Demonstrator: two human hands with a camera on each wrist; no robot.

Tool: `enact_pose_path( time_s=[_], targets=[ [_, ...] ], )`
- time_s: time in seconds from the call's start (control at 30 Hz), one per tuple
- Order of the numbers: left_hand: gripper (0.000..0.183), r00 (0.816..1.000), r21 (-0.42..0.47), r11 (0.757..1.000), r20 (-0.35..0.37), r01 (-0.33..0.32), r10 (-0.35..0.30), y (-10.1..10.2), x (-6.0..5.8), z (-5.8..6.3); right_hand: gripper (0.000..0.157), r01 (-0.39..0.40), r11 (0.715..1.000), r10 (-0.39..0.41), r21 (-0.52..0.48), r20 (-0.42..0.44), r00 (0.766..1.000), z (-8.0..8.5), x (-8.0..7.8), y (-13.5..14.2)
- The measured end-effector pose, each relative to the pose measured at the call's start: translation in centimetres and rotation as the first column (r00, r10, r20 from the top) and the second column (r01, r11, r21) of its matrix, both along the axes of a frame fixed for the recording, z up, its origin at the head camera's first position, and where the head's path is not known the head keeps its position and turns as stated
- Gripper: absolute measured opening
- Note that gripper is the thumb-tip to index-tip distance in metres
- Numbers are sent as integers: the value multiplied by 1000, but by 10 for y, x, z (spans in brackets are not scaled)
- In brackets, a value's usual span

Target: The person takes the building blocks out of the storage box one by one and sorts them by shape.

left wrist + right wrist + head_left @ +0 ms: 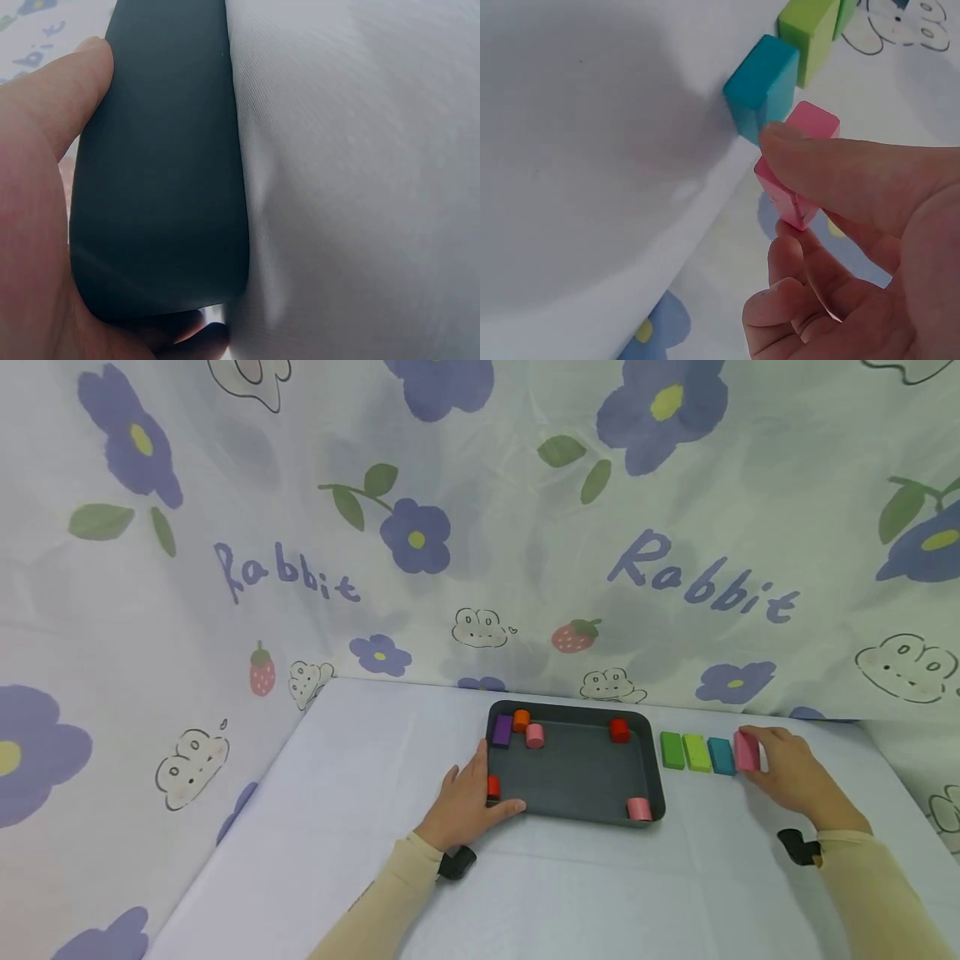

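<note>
My left hand (467,806) holds the near left corner of a dark grey tray (573,768). Its thumb lies over the near rim, and the other fingers lie along the left wall. Beyond the tray's right side, my right hand (798,774) pinches a pink rectangular block (811,120) between thumb and fingers. Beside that block stands a blue block (763,82), followed leftward in the head view by a yellow-green block (697,753) and a green block (672,750), in a row.
Inside the tray are a purple block (502,732), an orange cylinder (521,720), pink cylinders (535,736) (639,809) and red pieces (619,731) (493,787). A white cloth covers the table (570,893). Behind it hangs a flower-printed curtain (487,585).
</note>
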State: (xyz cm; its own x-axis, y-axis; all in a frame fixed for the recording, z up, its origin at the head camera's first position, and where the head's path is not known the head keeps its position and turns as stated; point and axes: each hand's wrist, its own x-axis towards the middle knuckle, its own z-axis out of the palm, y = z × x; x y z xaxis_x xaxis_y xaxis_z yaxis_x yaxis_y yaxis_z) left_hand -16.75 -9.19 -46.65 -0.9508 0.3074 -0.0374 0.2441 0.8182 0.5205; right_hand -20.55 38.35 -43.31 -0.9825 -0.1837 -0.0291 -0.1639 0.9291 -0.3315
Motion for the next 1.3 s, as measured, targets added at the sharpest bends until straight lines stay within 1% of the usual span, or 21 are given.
enact_pose_path(
  time_s=[0.13, 0.37, 0.5, 0.8, 1.07, 1.3],
  targets=[
    [114, 1000, 0, 1000, -1, 4, -4, 0, 0, 0, 65, 13, 1000, -13, 7, 25, 1000, -2, -1, 3],
    [114, 1000, -6, 1000, -4, 7, -7, 0, 1, -1, 64, -7, 1000, 6, 18, 17, 1000, -5, -2, 7],
    [114, 1000, -4, 1000, -2, 7, -7, -1, 1, -2, 65, 9, 1000, -10, 23, 54, 999, -8, -3, 8],
    [114, 1000, -3, 1000, 0, 8, -8, -1, 3, -2, 63, -1, 999, -2, 38, 79, 997, -13, -5, 9],
    [115, 1000, -9, 1000, -2, 18, -18, -4, 4, -2, 65, 14, 999, -19, 44, 104, 994, -16, -1, 9],
    [115, 1000, -10, 1000, -1, 20, -20, -6, 7, -2, 65, 47, 998, -52, 40, 123, 991, -15, 8, 5]
  ],
)
